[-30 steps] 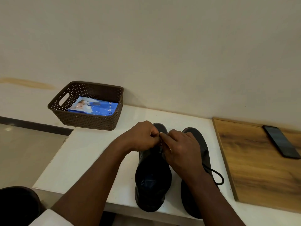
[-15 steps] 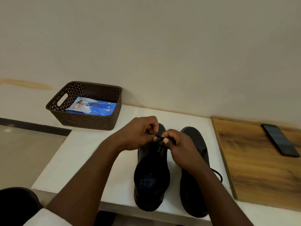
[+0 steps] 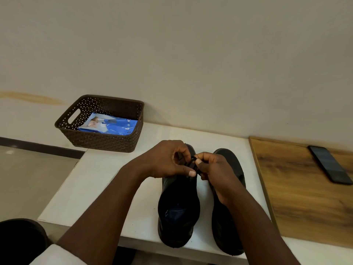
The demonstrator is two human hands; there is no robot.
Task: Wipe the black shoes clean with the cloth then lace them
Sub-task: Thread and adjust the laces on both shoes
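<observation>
Left hand (image 3: 168, 159) and right hand (image 3: 214, 169) pinching the lace (image 3: 193, 161), apparently looped, over the left shoe (image 3: 178, 207). Beside it on the table (image 3: 99, 184), the right shoe (image 3: 227, 226).

Black shoes (image 3: 178, 207) on white table (image 3: 107, 178); brown perforated basket (image 3: 103, 138) holding blue-white packet (image 3: 108, 126); wood-grain board (image 3: 305, 192).

Bare white table top (image 3: 107, 180) left of the shoes, open from near edge to far. Brown perforated basket (image 3: 103, 139) blocks far-left corner. Narrow gap between left shoe (image 3: 177, 213) and right shoe (image 3: 227, 226). Right side: wooden board (image 3: 298, 197), phone (image 3: 329, 164) at far end.
</observation>
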